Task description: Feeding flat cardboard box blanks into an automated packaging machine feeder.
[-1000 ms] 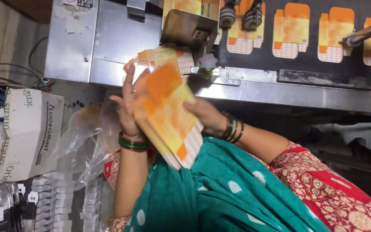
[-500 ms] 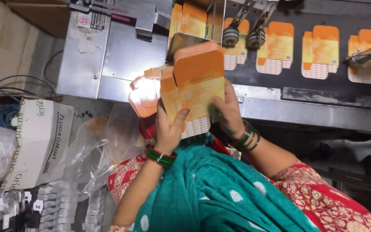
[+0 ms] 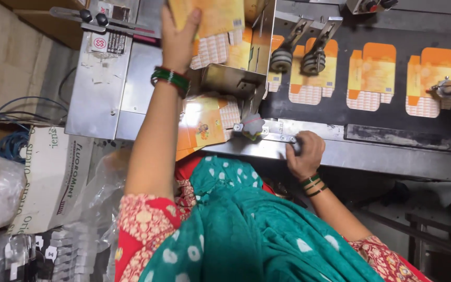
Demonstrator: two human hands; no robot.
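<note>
one stack of flat orange cartons point(image 3: 212, 15) under clenched left fingers point(image 3: 178, 39) (right fingers point(image 3: 301, 151) gripping the machine's steel rail point(image 3: 366, 156))

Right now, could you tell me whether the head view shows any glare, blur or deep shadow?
Head view: mostly sharp; mild glare on the steel machine panel; the left hand and its stack of flat orange cartons are cropped by the top edge; deep shadow beneath the conveyor; the right hand is evenly lit.

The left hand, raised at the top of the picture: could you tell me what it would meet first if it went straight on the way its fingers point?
The left hand already presses the orange and yellow carton stack. Further on, its fingers point beyond the picture's top edge, so anything past it is unseen.
</note>
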